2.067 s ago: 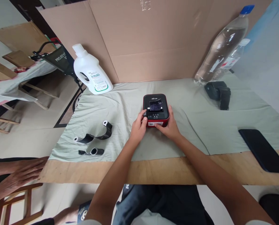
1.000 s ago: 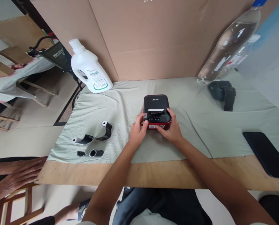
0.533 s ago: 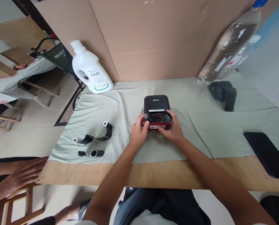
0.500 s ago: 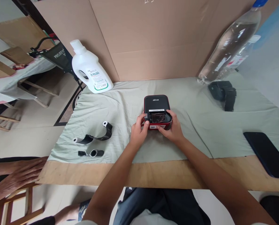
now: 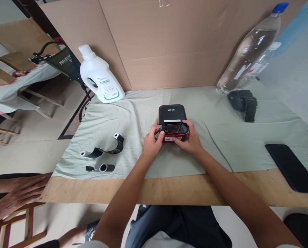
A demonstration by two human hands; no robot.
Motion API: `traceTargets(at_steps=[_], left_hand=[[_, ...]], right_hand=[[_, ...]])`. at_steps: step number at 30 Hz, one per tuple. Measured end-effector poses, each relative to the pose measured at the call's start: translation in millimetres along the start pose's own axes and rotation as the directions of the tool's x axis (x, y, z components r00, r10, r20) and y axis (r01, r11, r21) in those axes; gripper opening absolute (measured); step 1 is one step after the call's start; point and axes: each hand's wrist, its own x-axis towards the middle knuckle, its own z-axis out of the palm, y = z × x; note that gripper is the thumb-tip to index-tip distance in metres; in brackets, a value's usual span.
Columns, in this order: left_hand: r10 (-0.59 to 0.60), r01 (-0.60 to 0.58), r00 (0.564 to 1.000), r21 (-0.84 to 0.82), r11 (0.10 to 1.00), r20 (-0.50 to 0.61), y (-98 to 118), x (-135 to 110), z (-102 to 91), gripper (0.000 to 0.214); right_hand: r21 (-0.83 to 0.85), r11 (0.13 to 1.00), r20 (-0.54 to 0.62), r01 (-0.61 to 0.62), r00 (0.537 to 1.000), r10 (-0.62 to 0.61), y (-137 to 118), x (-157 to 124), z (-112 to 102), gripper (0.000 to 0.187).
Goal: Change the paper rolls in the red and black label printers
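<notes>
A small black-and-red device that looks like a label printer (image 5: 172, 112) sits on the cloth in front of me. On its front part lies a dark, shiny film piece (image 5: 174, 128). My left hand (image 5: 153, 139) grips its left front corner, thumb at the front and fingers at the side. From the right, my right hand (image 5: 191, 140) holds the other front corner in the same way. To the left lies a black ribbon (image 5: 116, 148) strung between two white cores. Nearer the table edge rests a short dark roll (image 5: 106, 168) with a loose end.
A white detergent bottle (image 5: 99, 77) stands at the back left against the cardboard (image 5: 169, 44). Large clear bottles (image 5: 252, 51) stand at the back right, near a black strapped object (image 5: 243, 100). A phone (image 5: 290, 167) lies at right. Another person's hands (image 5: 27, 189) rest at far left.
Both hands keep hold of the printer, which stays almost in place. The view has shifted slightly, so the things at right appear a little further left.
</notes>
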Motion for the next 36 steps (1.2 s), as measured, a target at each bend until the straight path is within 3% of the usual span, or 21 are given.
traceTargets(at_steps=[10,14,18,24,26,31,34,36], left_hand=[[0.009,-0.006,1.0,0.101,0.995,-0.029,4,3,1.2,0.018],[0.169,-0.164,0.983,0.08,0.983,-0.067,-5,5,7.5,0.034],[0.317,-0.312,0.946,0.065,0.948,-0.076,-13,9,8.8,0.055],[0.527,-0.507,0.85,0.262,0.821,-0.006,-6,7,5.7,0.05],[0.543,-0.526,0.84,0.276,0.804,0.019,-3,4,6.2,0.046],[0.488,-0.481,0.872,0.254,0.839,0.037,-2,1,7.8,0.038],[0.487,-0.479,0.873,0.247,0.842,0.035,-1,2,7.8,0.038],[0.483,-0.475,0.875,0.25,0.843,0.035,0,2,7.7,0.039]], right_hand=[[-0.015,1.0,-0.012,0.017,1.0,-0.017,-1,0,1,0.078],[-0.001,0.999,-0.046,0.041,0.998,-0.041,3,0,3,0.081],[0.061,0.993,-0.052,0.099,0.994,-0.096,4,1,2,0.063],[0.171,0.98,-0.05,0.099,0.995,-0.092,-1,13,-3,0.063],[0.159,0.986,-0.036,0.046,0.998,-0.041,-5,26,-6,0.068],[0.145,0.982,0.024,-0.118,0.993,0.115,-12,61,-15,0.074],[0.134,0.979,0.009,-0.151,0.989,0.151,-17,67,-18,0.066],[0.063,0.988,0.001,-0.142,0.99,0.142,-21,69,-20,0.05]])
